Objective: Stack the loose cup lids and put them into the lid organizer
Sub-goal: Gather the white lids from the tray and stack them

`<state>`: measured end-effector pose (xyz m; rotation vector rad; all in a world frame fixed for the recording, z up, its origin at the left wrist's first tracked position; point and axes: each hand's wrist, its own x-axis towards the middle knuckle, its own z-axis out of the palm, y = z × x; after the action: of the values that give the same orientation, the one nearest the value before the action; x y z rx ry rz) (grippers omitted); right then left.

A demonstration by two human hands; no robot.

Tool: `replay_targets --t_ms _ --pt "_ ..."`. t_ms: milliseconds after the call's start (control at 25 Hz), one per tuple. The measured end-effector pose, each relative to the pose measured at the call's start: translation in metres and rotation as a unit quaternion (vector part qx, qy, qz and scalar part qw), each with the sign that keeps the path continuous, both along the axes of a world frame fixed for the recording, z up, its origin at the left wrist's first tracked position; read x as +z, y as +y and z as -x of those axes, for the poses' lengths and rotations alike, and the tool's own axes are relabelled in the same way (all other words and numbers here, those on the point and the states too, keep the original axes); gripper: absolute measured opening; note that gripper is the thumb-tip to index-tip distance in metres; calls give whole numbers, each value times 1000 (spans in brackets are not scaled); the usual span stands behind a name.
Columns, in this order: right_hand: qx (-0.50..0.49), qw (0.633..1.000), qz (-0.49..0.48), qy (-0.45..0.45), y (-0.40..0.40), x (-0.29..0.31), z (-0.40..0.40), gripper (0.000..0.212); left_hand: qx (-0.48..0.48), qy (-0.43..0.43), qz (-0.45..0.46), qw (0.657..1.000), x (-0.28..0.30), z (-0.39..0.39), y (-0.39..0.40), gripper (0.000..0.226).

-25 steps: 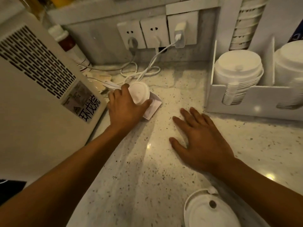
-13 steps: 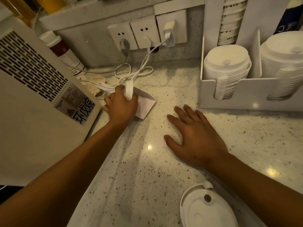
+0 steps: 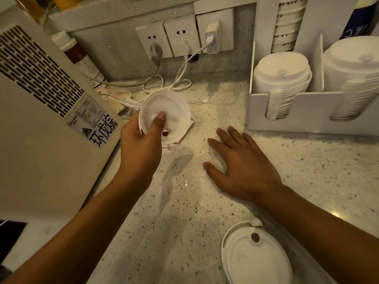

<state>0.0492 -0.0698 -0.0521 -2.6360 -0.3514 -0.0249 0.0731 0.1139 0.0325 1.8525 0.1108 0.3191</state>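
One loose lid is held underside-up, clear of the tabletop, pinched in the left hand – right hand flat, fingers spread – so gathering looks underway, with the near lid probably stacked next, then the organizer.

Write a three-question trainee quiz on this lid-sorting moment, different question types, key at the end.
1. True or false: the left hand holds a lid with the thumb pressed on its inner face.
2. Multiple choice: the right hand is
A. gripping a lid
B. lying flat and open on the counter
C. reaching into the organizer
3. Fill the blank: a second loose lid lies on the counter nearest the ____ arm.

Key
1. True
2. B
3. right
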Motion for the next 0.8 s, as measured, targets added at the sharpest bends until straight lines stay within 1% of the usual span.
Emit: replay_targets --t_ms 120,160,240,320,400,480,520,600,640,720,800 --pt "11 1000 -8 -15 1 -2 2 63 -46 59 78 994 -1 20 3 18" --pt "8 999 -36 -24 0 -2 5 58 -63 72 92 991 -2 26 2 19" --pt "-41 986 -157 -26 -5 0 11 43 -87 86 106 987 -4 35 1 23" --pt "-111 953 -282 -3 -8 7 12 28 -97 80 93 988 -4 44 -1 22" --pt "-153 922 -355 22 -6 18 8 20 -105 67 66 990 -4 52 -4 20" --pt "-169 899 -400 52 -5 34 9 27 -126 53 34 990 -5 59 -7 21" --pt "-167 891 -416 68 -6 42 12 33 -135 51 44 989 -5 62 -7 21" --pt "-149 876 -448 99 -11 60 25 43 -152 61 103 981 -4 66 -7 22" --pt "-138 868 -462 115 -12 68 32 48 -162 61 113 978 -4 67 -7 23" --pt "-113 873 -443 168 -13 77 44 57 -172 44 81 981 -4 67 -6 23" --pt "-83 881 -403 234 -10 81 50 62 -212 5 1 977 -6 67 -5 22"
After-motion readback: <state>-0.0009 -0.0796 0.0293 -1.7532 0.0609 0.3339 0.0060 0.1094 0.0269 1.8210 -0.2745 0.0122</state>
